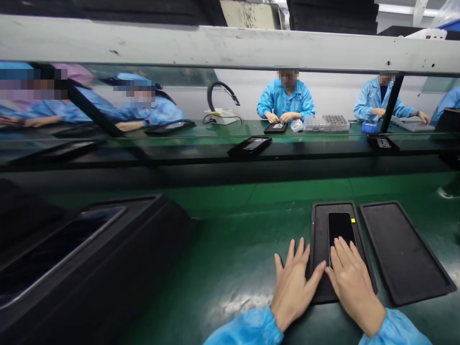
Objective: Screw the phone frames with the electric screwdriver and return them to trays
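A dark-screened smartphone (339,226) lies in a shallow black tray (321,213), with a small yellow tab (353,221) at its upper right edge. My right hand (354,278) rests flat over the phone's lower part, fingers stretched forward, hiding that end. Just left of it, my left hand (296,280) has its fingers spread over the mat and the tray's left edge; its thumb reaches toward the right hand's thumb. Neither hand grips anything. A second black tray (406,251) lies to the right, bare inside.
At the left stands a large stack of black trays (143,258) with a phone (61,249) on top. A green mat (230,230) covers the bench. Behind it run a dark conveyor belt (194,152) with trays and a white overhead beam (215,48). Several co-workers in blue sit opposite.
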Demonstrator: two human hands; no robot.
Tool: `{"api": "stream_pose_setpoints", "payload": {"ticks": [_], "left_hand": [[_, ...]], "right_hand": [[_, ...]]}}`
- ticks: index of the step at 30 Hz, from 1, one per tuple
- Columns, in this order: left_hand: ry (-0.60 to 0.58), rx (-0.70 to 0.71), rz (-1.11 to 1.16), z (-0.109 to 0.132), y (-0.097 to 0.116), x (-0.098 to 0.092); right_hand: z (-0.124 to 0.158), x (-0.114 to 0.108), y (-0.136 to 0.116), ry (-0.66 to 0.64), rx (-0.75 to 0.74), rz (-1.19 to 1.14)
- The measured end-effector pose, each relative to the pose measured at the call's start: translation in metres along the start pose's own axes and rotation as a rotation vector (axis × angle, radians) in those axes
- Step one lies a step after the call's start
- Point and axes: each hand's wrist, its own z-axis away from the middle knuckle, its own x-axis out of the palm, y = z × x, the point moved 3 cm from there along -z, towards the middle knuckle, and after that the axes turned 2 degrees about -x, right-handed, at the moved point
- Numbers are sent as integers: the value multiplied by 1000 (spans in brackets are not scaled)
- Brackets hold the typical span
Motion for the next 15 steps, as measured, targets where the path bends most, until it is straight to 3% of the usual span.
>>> {"api": "stream_pose_setpoints", "payload": {"ticks": [4,6,9,12,15], "left_hand": [[5,43,-7,2,-2,10],[51,64,148,0,-5,6],[58,33,636,-1,-7,-4],[80,-40,935,1,-11,-23],[172,-98,935,6,-27,-62]], "right_hand": [[0,-13,8,-131,16,-90],[3,-26,20,-54,64,-101],[16,-44,43,116,165,-128],[36,-45,65,188,189,-187],[53,-30,83,300,185,-262]]}}
